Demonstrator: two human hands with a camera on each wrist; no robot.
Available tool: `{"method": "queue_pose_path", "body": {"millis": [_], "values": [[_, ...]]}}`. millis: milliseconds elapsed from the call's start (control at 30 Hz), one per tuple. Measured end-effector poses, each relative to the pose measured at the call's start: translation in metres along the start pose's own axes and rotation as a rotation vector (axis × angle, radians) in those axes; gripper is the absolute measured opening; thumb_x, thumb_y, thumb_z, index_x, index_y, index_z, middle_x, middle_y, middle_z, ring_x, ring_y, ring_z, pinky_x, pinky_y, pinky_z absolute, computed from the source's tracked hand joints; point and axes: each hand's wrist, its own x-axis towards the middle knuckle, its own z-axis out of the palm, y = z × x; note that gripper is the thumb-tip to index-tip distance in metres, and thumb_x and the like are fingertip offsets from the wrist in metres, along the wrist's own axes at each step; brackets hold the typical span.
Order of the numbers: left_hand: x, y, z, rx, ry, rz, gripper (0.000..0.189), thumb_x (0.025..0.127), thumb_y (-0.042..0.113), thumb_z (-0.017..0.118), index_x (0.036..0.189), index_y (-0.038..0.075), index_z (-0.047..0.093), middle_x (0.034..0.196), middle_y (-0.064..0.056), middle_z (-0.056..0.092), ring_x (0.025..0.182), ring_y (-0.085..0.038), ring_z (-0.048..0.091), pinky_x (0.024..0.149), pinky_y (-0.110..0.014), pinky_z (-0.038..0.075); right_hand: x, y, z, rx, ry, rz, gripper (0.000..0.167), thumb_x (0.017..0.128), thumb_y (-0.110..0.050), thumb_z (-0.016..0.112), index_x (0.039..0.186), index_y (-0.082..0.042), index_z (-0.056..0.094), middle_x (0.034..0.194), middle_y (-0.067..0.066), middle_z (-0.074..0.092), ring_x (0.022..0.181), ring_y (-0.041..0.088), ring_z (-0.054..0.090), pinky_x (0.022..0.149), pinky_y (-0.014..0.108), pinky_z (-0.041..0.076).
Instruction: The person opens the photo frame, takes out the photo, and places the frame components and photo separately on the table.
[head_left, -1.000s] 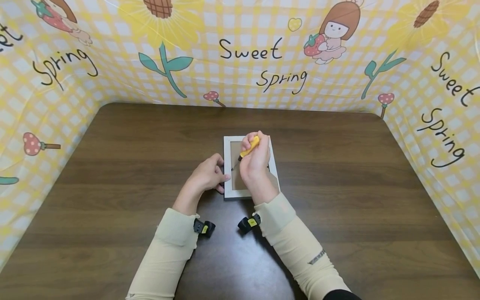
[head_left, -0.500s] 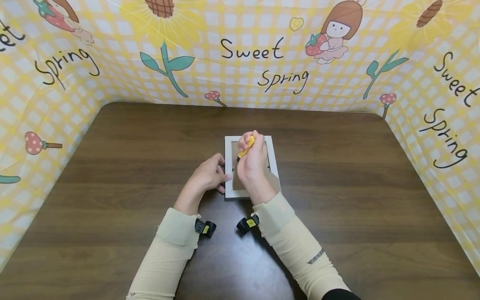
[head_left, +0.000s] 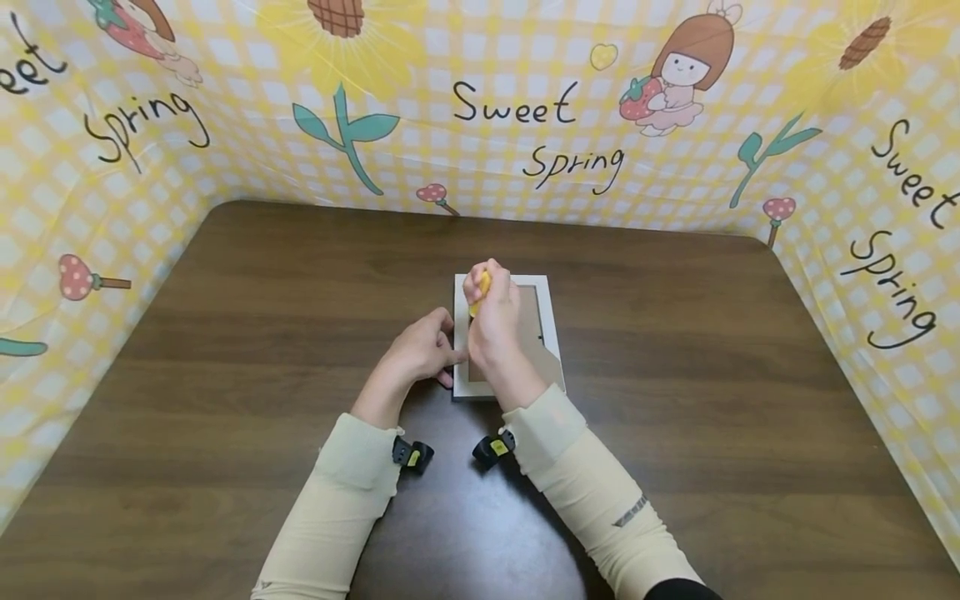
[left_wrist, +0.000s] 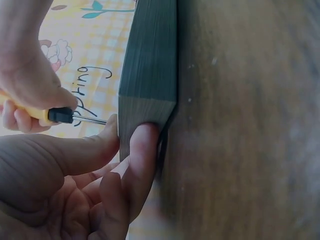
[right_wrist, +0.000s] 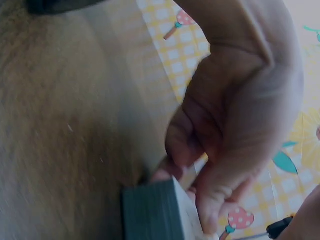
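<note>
A picture frame (head_left: 548,321) with a pale border lies on the table, its brown backing board (head_left: 529,315) facing up. My left hand (head_left: 416,348) grips its left edge; the left wrist view shows the thumb on top and a finger against the dark side (left_wrist: 147,60). Above the frame, my right hand (head_left: 497,321) is wrapped round the yellow handle of a screwdriver (head_left: 485,283). Its black collar and thin metal shaft (left_wrist: 89,120) show in the left wrist view, the shaft reaching down close beside the left thumb. The left thumb hides the shaft's tip.
The dark wooden table (head_left: 712,375) spreads out around the frame. A yellow checked cloth (head_left: 495,50) with printed flowers and lettering stands along its back and sides. A small black camera is strapped to each wrist.
My right hand has shifted left over the frame with the screwdriver, baring more of the backing's right side. The left hand keeps its hold on the edge. The head view has shifted slightly.
</note>
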Motion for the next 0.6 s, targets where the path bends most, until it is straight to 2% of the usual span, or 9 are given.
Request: {"method": "queue_pose_path", "body": {"millis": [133, 433, 600], "values": [[0.001, 0.000, 0.001, -0.010, -0.003, 0.003, 0.035, 0.095, 0.011, 0.066, 0.123, 0.002, 0.047, 0.078, -0.012, 0.068, 0.053, -0.017, 0.067, 0.059, -0.026, 0.050, 0.007, -0.006, -0.007, 0.054, 0.030, 0.043, 0.043, 0.105, -0.017, 0.032, 0.064, -0.013, 0.045, 0.058, -0.004, 0.036, 0.057, 0.009, 0.036, 0.062, 0.021, 0.029], [0.000, -0.001, 0.002, -0.036, -0.016, -0.042, 0.042, 0.094, 0.013, 0.068, 0.128, 0.002, 0.046, 0.083, -0.011, 0.068, 0.056, -0.015, 0.068, 0.059, -0.025, 0.048, 0.025, -0.017, -0.027, 0.211, 0.100, 0.164, 0.041, 0.105, -0.023, 0.031, 0.067, -0.014, 0.042, 0.057, -0.005, 0.037, 0.053, 0.006, 0.034, 0.059, 0.018, 0.029], [-0.002, 0.001, 0.002, -0.018, -0.005, -0.034, 0.040, 0.095, 0.014, 0.067, 0.127, 0.002, 0.047, 0.086, -0.011, 0.068, 0.055, -0.014, 0.068, 0.057, -0.025, 0.047, 0.031, -0.030, -0.033, 0.231, 0.088, 0.193, 0.044, 0.106, -0.029, 0.027, 0.067, -0.015, 0.041, 0.057, -0.004, 0.037, 0.056, 0.009, 0.034, 0.063, 0.023, 0.028]]}}
